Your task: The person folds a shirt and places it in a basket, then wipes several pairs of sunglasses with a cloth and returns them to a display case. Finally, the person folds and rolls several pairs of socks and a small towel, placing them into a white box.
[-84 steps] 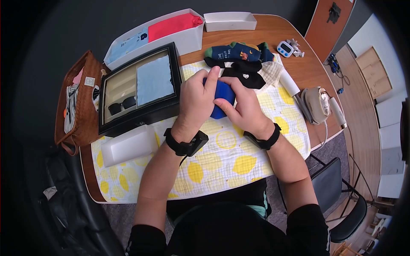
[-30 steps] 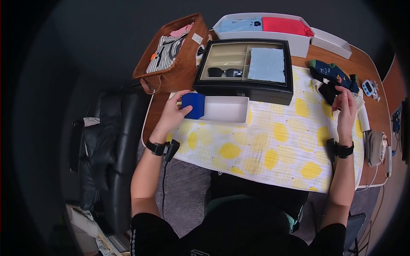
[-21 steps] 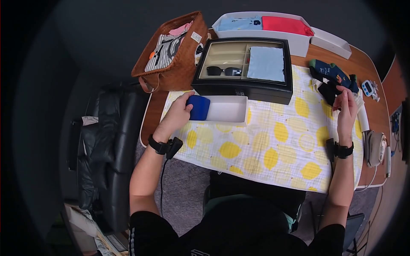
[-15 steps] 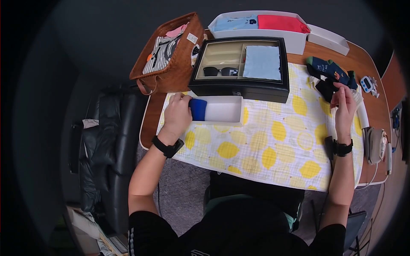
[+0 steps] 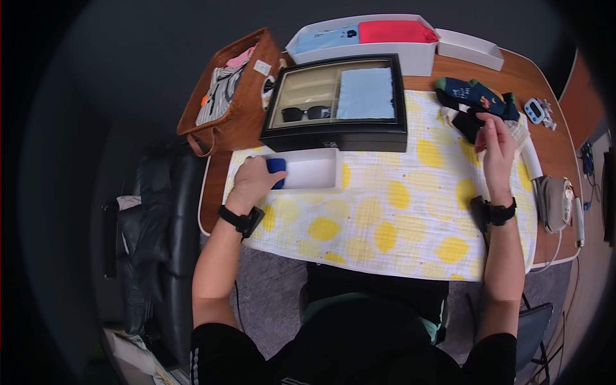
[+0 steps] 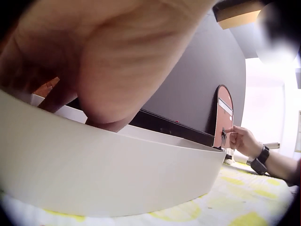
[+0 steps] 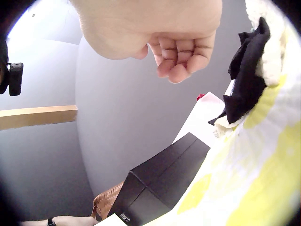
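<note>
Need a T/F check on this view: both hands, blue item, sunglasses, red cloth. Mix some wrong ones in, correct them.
1. The left hand reaches into the near box. True.
2. The right hand holds a sock. False: it holds nothing.
3. The blue item is at the near box's left end. True.
4. The sunglasses lie on the lemon cloth. False: they are in the black case.
5. The red cloth is in the large box. True.
</note>
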{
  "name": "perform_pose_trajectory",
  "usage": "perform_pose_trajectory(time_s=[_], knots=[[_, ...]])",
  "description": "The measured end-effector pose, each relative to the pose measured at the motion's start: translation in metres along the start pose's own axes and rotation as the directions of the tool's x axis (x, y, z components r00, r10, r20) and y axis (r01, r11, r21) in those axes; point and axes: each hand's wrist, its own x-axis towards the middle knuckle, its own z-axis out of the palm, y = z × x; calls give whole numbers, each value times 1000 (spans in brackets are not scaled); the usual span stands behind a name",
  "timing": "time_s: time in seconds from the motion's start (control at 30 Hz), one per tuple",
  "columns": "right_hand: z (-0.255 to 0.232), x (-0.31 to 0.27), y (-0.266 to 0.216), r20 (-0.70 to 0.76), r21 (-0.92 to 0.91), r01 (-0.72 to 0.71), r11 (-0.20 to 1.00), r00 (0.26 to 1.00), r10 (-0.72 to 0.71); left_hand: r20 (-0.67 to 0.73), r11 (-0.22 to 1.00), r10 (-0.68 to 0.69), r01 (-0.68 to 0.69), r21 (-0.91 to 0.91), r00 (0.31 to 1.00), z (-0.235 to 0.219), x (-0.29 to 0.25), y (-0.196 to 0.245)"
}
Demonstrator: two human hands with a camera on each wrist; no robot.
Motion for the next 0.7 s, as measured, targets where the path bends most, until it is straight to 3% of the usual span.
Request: perform_pose_trajectory(time_s=[0.23, 0.3, 0.37, 0.4, 0.47, 0.5, 0.57, 0.6, 0.7], knots=[[1, 3, 4, -13, -26, -67, 997, 998, 67, 8, 989, -50, 49, 139, 999, -2, -7, 19], [5, 0, 1, -3, -61, -76, 995, 997, 75, 8, 972, -132, 127, 200, 991, -12, -16, 31], [11, -6, -9, 49, -137, -71, 988, 996, 78, -178, 980, 15, 20, 196, 984, -10, -27, 32], [13, -8, -8, 82, -240, 2, 971, 997, 18, -344, 977, 147, -81, 199, 927, -10, -35, 36], [20, -14, -21, 250, -392, 219, 893, 960, -126, -302, 991, 124, -101, 91, 945, -15, -43, 43], [23, -18, -32, 340, -412, 230, 882, 937, -86, -244, 995, 95, -84, 55, 965, -14, -44, 44], [27, -25, -25, 522, -456, 421, 784, 840, -148, -248, 987, 154, -140, 73, 956, -2, -34, 31], [30, -29, -23, 503, -479, 403, 780, 854, -132, -265, 990, 144, -137, 46, 954, 2, -30, 28], [44, -40, -19, 622, -391, 409, 825, 778, -91, -224, 990, 140, -144, -2, 965, 0, -22, 23]])
